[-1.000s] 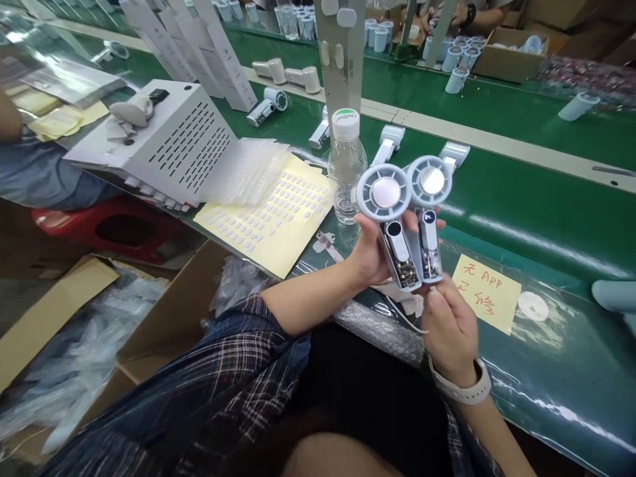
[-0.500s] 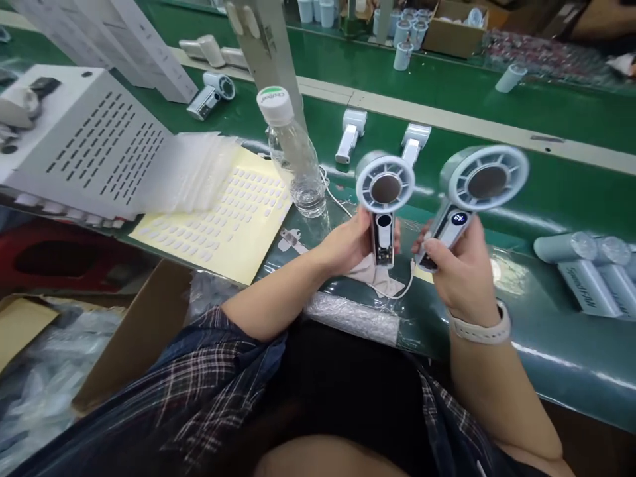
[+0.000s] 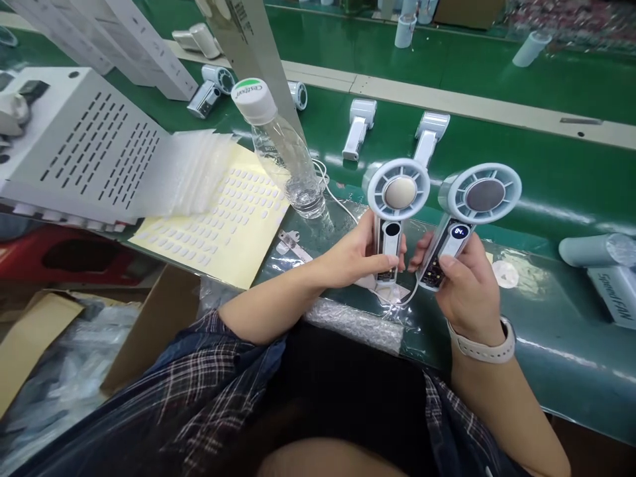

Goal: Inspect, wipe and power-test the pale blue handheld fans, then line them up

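My left hand (image 3: pixel 362 255) is closed around the handle of a pale blue handheld fan (image 3: pixel 399 194), its thumb across the front; the fan's small round display is dark. In my right hand (image 3: pixel 470 285) is a second handheld fan (image 3: pixel 484 194), with a lit display that seems to read 84. Both fans stand upright, side by side and apart, with round ringed heads facing me. A white cable (image 3: pixel 410 295) loops below them, and its end by the right fan's base is hard to make out. Behind them, two more fans (image 3: pixel 356 132) (image 3: pixel 430 136) lie on the green bench.
A clear water bottle (image 3: pixel 283 152) stands left of my hands, beside a yellow sticker sheet (image 3: pixel 238 245) and a white slotted metal box (image 3: pixel 94 146). Bubble wrap (image 3: pixel 358 324) lies at the bench edge. At right, a pale cylinder (image 3: pixel 593 250) rests on a SpeedFAN box (image 3: pixel 616 295).
The left fan's centre disc turned from dark to pale, and my left thumb now lies across its handle. The right fan's display is clearer. The view has shifted slightly.
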A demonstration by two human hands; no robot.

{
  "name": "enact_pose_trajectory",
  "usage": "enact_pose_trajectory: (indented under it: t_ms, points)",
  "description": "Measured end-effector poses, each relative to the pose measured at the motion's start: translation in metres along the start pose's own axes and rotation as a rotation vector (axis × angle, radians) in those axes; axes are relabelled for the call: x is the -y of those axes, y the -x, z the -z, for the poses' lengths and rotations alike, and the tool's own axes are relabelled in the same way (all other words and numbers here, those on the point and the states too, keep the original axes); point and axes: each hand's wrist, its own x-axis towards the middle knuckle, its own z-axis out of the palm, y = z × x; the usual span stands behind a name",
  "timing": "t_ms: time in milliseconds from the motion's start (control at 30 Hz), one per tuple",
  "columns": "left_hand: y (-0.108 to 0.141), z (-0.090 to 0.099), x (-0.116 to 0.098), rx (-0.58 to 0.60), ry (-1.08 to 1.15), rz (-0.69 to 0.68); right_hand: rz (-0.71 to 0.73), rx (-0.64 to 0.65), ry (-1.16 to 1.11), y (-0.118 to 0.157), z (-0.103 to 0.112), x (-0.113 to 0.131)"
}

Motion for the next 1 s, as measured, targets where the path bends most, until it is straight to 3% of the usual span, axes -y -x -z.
enact_pose_trajectory:
  t_ms: [300,500,767,900,1000]
  points:
    - [0.0,0.003,0.006,-0.042,0.016,-0.031,-0.032,-0.03,-0.082,0.002,-0.004,0.003]
    - [0.001,0.002,0.005,-0.005,0.054,-0.007,-0.026,-0.031,-0.032,0.002,-0.004,0.003]
    - [-0.006,0.001,0.008,-0.161,0.041,0.008,-0.074,-0.12,-0.062,0.001,-0.008,0.0]
    - [-0.007,0.004,0.005,-0.062,0.028,-0.019,-0.046,-0.091,-0.063,0.002,-0.008,0.005]
    - [-0.01,0.008,0.009,-0.096,-0.005,-0.007,-0.012,-0.124,-0.046,0.0,-0.006,0.005]
